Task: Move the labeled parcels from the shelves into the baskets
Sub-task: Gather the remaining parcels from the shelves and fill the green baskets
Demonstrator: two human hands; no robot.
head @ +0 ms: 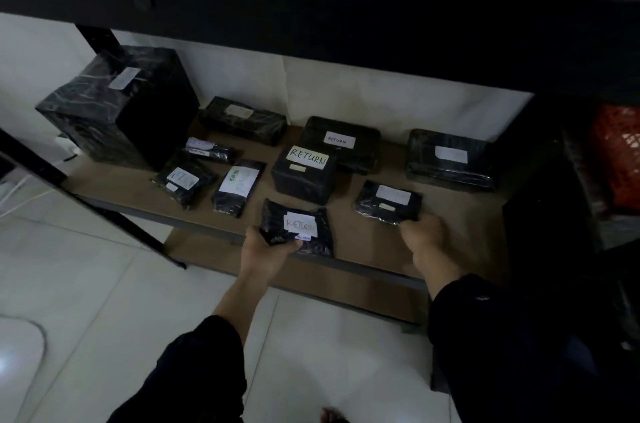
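Several black-wrapped parcels with white labels lie on a low brown shelf (363, 235). My left hand (265, 249) grips the near-left corner of a flat parcel marked RETURN (304, 225) at the shelf's front edge. To its right, my right hand (420, 232) holds the front edge of a small flat parcel (388, 202) with a pale label. Behind them sit a cube-shaped parcel reading RETURN (304, 173) and a wider RETURN parcel (341, 142). A red basket (620, 159) shows at the far right, partly hidden by the dark shelf frame.
A big black box (117, 107) stands at the shelf's left end. More small parcels (237, 187) lie left of centre, and a long one (450, 159) lies at the right. A dark upper shelf (311, 13) overhangs. White floor tiles (104, 284) spread below.
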